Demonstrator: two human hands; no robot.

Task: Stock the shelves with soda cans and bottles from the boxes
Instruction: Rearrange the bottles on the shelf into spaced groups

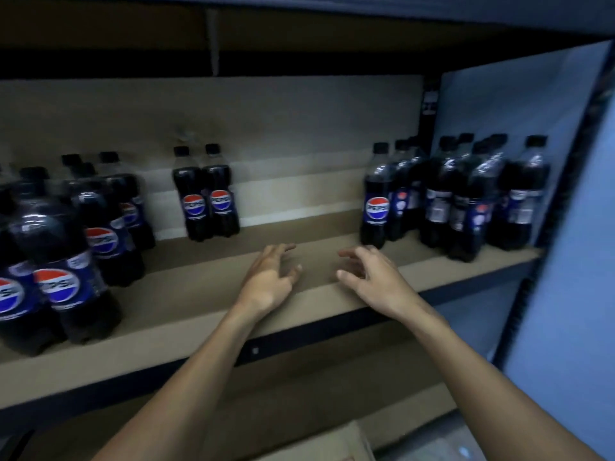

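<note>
hands both empty, fingers loosely spread: left hand [271, 279], right hand [369, 277] over mid shelf [166, 314]. pepsi cluster [63, 284] at 9 o'clock, bottle pair [194, 204] at 11, bottle group [466, 201] at 2.

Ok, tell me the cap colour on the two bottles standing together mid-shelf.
Black caps on the two bottles, seen in the head view, the only one.
</note>
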